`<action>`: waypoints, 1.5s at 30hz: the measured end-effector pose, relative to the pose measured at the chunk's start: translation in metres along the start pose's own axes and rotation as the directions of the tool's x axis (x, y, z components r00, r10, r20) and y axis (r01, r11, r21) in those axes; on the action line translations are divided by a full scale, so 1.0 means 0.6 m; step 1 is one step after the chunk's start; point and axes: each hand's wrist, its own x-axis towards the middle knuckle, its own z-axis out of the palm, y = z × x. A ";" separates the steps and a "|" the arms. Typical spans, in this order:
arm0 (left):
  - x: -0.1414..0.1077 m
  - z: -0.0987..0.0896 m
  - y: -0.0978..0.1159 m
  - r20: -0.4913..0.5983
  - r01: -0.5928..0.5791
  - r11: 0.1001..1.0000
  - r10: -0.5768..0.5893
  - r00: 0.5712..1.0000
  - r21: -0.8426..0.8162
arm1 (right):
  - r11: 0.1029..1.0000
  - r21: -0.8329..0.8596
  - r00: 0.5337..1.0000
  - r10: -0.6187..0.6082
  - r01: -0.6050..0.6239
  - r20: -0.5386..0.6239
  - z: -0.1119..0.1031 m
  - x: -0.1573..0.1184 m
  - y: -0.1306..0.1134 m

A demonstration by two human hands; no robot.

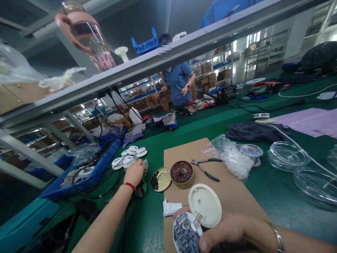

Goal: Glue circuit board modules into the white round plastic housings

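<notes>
My right hand [226, 230] grips an opened round white device low in the view. Its circuit board [185, 233] faces up, and thin wires link it to the round white cover [205, 205]. On the left, my left hand [134, 173] reaches down beside several white discs [128, 160] with dark slots. Its fingers curl over something beside a scrap of clear plastic; what they hold is hidden. Between the hands stand a round tin of brown, pitted material [181, 173] and its gold lid [161, 179]. Green-handled pliers [206, 169] lie with their jaws apart.
Brown cardboard [229, 196] covers part of the green table. To the right are a bag of white pieces [234, 160], a solder spool [251, 151], clear tubing coils [288, 156] and dark cloth [258, 132]. A blue bin [86, 175] stands left. Beyond, a person [180, 82] stands.
</notes>
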 end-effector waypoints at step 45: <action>-0.147 -0.081 0.178 -0.285 -0.144 0.684 -0.098 0.954 -0.716 | 0.970 -0.218 0.966 -0.152 0.105 -0.208 0.003 0.000 -0.027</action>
